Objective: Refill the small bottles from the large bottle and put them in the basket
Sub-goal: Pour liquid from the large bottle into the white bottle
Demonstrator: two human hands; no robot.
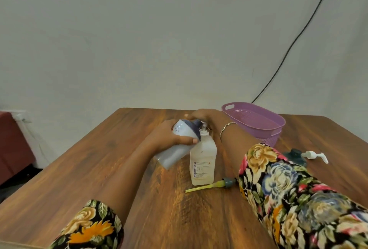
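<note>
Lying nearest, a yellow-tubed pump (209,186) is waiting unattached. The left hand (167,135) is wrapping round the tilted white bottle (173,155), probably aiming its dark mouth at the BIOCHEK pump bottle (203,161). The right hand (203,116) is covering that pump, and its grip cannot be told. The purple basket (267,137) is standing behind.

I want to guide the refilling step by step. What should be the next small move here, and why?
Probably press the pump down with the right hand. That hand already lies over the pump of the large bottle, and the left hand holds the small bottle tilted, its dark top close to the pump. No bottle shows in the basket yet.
</note>
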